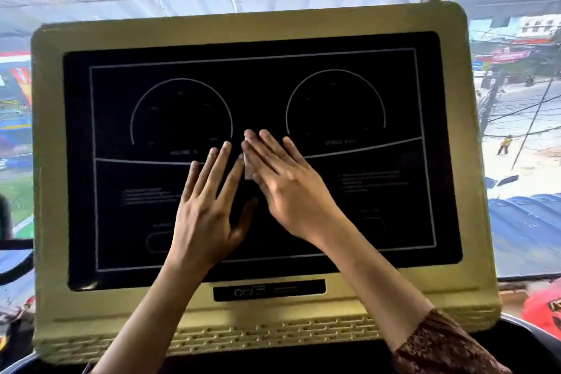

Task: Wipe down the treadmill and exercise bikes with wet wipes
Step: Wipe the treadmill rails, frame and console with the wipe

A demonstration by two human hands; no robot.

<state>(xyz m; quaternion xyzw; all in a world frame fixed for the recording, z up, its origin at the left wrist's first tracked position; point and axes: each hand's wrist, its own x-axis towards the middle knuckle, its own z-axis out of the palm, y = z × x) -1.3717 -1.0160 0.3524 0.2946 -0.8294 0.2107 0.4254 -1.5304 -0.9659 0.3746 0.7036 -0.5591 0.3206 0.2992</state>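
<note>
Wet wipe [248, 167] pinned under right hand [291, 188]; only pale sliver seen at finger edge, mid treadmill console screen [394, 215]. Right fingers straight, close together, pressed flat on wipe. Left hand [209, 212] laid flat just beside, fingers straight, slightly spread, nothing held. Both forearms extended forward; patterned sleeve [440, 343] seen on right.

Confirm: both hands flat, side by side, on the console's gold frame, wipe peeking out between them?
Wrong surface: the left hand and right hand lie flat, side by side, on the black panel inside the gold frame, wipe peeking out between them. Head view.
</note>
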